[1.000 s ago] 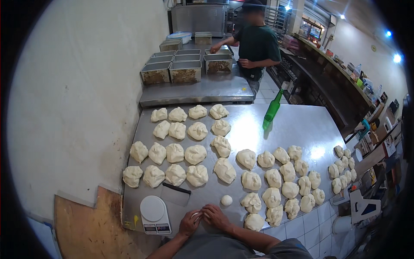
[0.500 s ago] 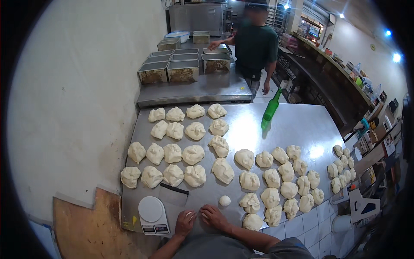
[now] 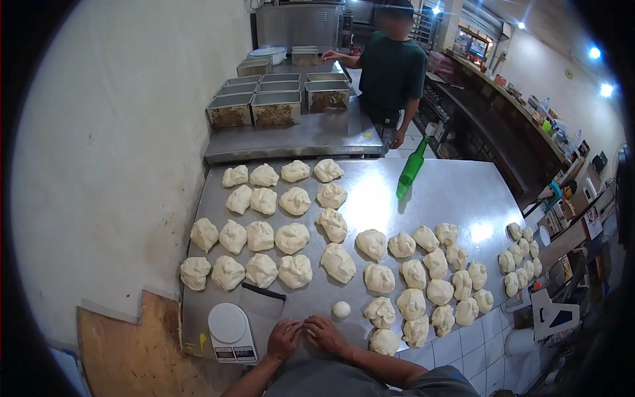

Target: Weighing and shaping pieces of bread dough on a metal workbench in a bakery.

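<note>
My left hand (image 3: 284, 339) and my right hand (image 3: 326, 335) meet at the near edge of the steel table, their curled fingers touching at the tips. Whatever lies between or under the fingers is hidden. Just beyond my right hand sits a small smooth dough ball (image 3: 341, 309). A dough scraper (image 3: 263, 303) with a black handle lies flat past my left hand. To the left stands a white kitchen scale (image 3: 228, 322) with nothing on its round plate. Rough dough pieces (image 3: 294, 271) are set out in rows on the left, and more dough pieces (image 3: 411, 303) form a cluster at the right.
A green glass bottle (image 3: 411, 169) lies on the table's far part. Beyond, metal loaf pans (image 3: 276, 109) stand on a second steel table (image 3: 291, 149), where a co-worker (image 3: 393, 73) stands. Small dough pieces (image 3: 522, 255) sit at the right edge. A wall borders the left.
My hands have drawn together so the fingertips now touch. The co-worker's hand has moved back from the loaf pans. The whole view has shifted slightly.
</note>
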A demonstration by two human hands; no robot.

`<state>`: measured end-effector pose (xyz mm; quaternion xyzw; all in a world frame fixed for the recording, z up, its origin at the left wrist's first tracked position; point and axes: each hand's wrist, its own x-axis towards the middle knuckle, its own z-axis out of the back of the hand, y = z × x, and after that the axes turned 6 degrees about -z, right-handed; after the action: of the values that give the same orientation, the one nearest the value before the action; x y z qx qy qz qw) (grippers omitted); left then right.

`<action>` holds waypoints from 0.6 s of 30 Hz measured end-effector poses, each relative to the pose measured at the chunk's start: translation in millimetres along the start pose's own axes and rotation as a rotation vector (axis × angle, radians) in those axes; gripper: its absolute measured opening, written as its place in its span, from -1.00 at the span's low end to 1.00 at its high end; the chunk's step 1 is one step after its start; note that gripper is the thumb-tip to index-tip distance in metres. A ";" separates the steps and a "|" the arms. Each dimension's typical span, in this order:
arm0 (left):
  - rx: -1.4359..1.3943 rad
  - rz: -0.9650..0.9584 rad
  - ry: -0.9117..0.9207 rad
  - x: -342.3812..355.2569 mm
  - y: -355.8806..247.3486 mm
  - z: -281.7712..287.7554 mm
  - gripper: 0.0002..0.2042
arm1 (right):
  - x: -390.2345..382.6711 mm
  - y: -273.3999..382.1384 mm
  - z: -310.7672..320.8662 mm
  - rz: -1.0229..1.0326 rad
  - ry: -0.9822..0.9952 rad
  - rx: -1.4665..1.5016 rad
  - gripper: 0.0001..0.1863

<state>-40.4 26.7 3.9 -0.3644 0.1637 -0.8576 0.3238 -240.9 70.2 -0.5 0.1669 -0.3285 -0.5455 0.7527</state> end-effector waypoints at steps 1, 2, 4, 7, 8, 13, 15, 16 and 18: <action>-0.004 -0.001 0.001 -1.1 2.5 -1.3 -0.75 | -0.2 -0.7 -1.0 -0.003 0.000 -0.002 -0.64; -0.017 0.012 0.012 -3.1 4.5 -2.2 -0.75 | -0.7 -1.2 -2.3 -0.013 -0.001 0.007 -0.64; -0.042 0.041 0.035 -7.9 7.8 -4.1 -0.75 | -2.0 -2.3 -5.1 -0.034 -0.003 0.029 -0.65; -0.052 0.067 0.051 -5.2 12.9 -7.9 -0.75 | 2.4 -7.2 -6.0 -0.035 -0.004 0.025 -0.65; -0.048 0.073 0.051 -3.2 13.4 -7.7 -0.75 | 3.9 -8.3 -5.2 -0.021 -0.007 0.007 -0.64; -0.038 0.092 0.048 -5.8 10.6 -6.4 -0.75 | 0.1 -4.6 -7.1 -0.021 -0.007 -0.006 -0.63; -0.034 0.094 0.041 -5.7 10.9 -7.2 -0.75 | -0.3 -4.8 -7.4 -0.045 -0.004 0.014 -0.64; -0.034 0.092 0.039 -5.6 10.5 -6.8 -0.75 | 0.0 -4.3 -6.8 -0.044 -0.005 0.013 -0.64; -0.024 0.085 0.045 -5.6 9.0 -5.7 -0.75 | 0.0 -3.2 -5.1 -0.037 0.006 0.016 -0.64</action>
<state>-37.7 24.1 -7.5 -0.3417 0.1963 -0.8490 0.3519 -239.7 68.5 -6.2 0.1807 -0.3277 -0.5563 0.7419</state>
